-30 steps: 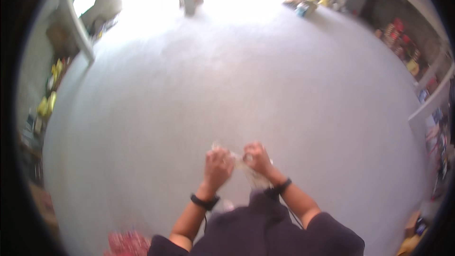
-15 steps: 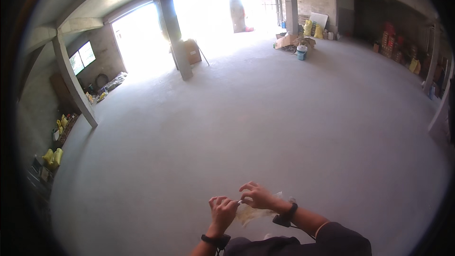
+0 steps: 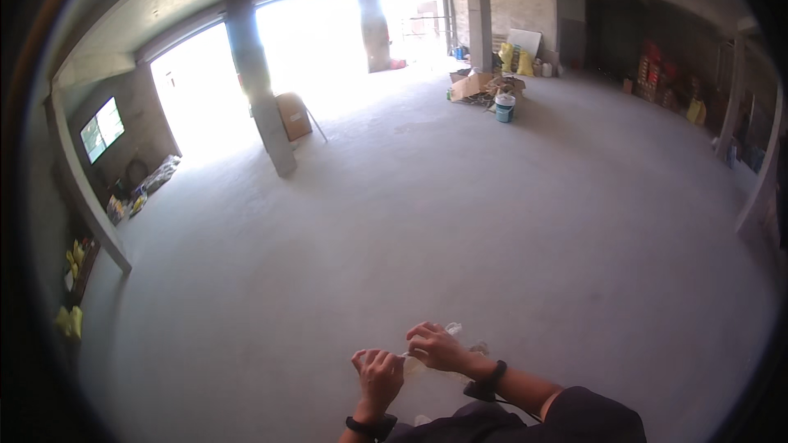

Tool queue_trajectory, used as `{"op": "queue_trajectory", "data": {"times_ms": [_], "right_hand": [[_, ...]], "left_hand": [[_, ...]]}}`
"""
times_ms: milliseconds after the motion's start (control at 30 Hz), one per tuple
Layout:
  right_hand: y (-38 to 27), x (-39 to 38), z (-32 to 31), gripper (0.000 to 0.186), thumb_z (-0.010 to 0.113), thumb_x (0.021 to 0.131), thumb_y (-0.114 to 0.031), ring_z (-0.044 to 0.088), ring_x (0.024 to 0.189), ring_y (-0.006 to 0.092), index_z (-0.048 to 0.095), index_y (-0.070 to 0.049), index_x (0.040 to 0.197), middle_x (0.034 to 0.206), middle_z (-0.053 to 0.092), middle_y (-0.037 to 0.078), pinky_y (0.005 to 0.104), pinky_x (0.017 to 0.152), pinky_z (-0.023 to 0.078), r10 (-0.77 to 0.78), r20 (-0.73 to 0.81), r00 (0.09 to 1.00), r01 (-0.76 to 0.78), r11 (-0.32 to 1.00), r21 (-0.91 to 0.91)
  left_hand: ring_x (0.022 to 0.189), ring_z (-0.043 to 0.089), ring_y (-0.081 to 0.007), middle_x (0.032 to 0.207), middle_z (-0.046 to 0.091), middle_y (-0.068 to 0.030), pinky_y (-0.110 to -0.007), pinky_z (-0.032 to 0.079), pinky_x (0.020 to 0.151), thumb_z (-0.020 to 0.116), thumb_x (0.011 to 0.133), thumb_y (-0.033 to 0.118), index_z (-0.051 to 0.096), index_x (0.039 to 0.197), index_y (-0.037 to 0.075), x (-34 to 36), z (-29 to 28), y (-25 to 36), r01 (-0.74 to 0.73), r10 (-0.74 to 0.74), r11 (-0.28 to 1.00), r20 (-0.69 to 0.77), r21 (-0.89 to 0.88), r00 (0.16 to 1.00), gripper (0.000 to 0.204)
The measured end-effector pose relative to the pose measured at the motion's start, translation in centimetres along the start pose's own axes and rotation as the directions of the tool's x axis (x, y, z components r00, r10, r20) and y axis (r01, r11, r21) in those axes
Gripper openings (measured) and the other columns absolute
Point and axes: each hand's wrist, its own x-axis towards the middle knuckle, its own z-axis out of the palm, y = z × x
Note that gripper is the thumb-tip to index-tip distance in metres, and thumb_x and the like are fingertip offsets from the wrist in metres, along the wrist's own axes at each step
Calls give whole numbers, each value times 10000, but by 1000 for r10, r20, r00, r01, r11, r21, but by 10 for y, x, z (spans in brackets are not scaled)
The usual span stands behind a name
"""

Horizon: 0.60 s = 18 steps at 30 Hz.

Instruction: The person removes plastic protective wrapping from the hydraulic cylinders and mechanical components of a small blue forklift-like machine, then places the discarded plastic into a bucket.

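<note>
Low in the view, my left hand (image 3: 379,379) and my right hand (image 3: 439,349) are close together with curled fingers. Between their fingertips is a small pale bit, too small to name, and both hands seem to pinch it. A crumpled translucent plastic bag (image 3: 454,329) shows behind and below my right hand, partly covered by the hand and wrist. Whether the bag is held or only lies there, I cannot tell. Dark bands with small devices circle both wrists.
Grey concrete floor (image 3: 394,238) spreads ahead. A pillar (image 3: 261,107) stands left of centre by a brown board (image 3: 293,116). Farther off are a blue-green bucket (image 3: 505,108), a cardboard box (image 3: 472,84) and yellow sacks (image 3: 525,63). Red stacked goods (image 3: 652,70) stand far right.
The view has turned slightly to the right and tilted, so the room appears shifted left. My hands stay close together, fingers still curled around the small pale bit.
</note>
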Motion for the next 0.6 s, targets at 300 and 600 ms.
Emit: {"op": "queue_trajectory", "data": {"times_ms": [300, 600], "right_hand": [[260, 155, -54, 73, 644, 875, -171, 532, 1134, 281, 641, -110, 915, 1177, 564, 89, 455, 874, 440, 93, -51, 994, -101, 975, -198], [527, 385, -79, 63, 634, 895, -130, 621, 879, 252, 582, -95, 905, 979, 575, 84, 378, 808, 486, -168, 87, 982, 171, 985, -28]], "left_hand": [[878, 637, -187, 833, 658, 3, -445, 326, 949, 693, 862, 131, 643, 836, 138, 275, 205, -119, -231, 250, 966, 197, -114, 948, 57], [863, 639, -218, 841, 652, -32, -457, 332, 920, 687, 872, 142, 612, 844, 119, 519, 346, -237, -121, 117, 993, 178, 10, 977, 84]]}}
